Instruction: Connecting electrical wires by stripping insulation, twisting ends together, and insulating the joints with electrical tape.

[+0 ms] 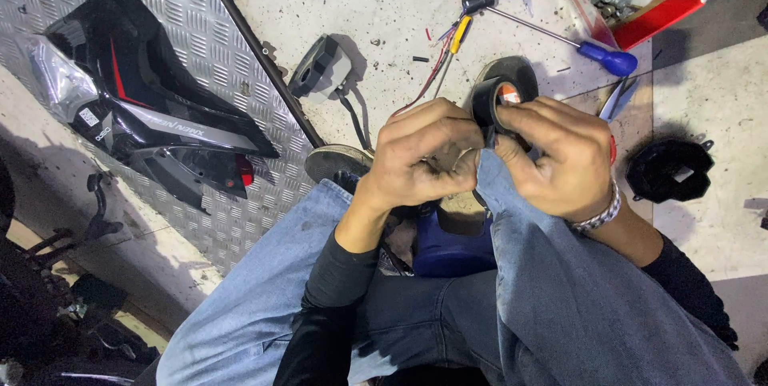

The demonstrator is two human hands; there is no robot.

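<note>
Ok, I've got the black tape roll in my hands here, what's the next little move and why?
Probably peel a short length free. The right hand pinches the black tape roll at its edge, the left hand is closed right beside it over the knees, and no loose strip shows yet. Whether the end is already lifted is hidden behind the fingers.

Black tape roll (pixel 490 98); blue-handled screwdriver (pixel 606 58); red tray (pixel 668 8); silver checker plate (pixel 184 42).
</note>
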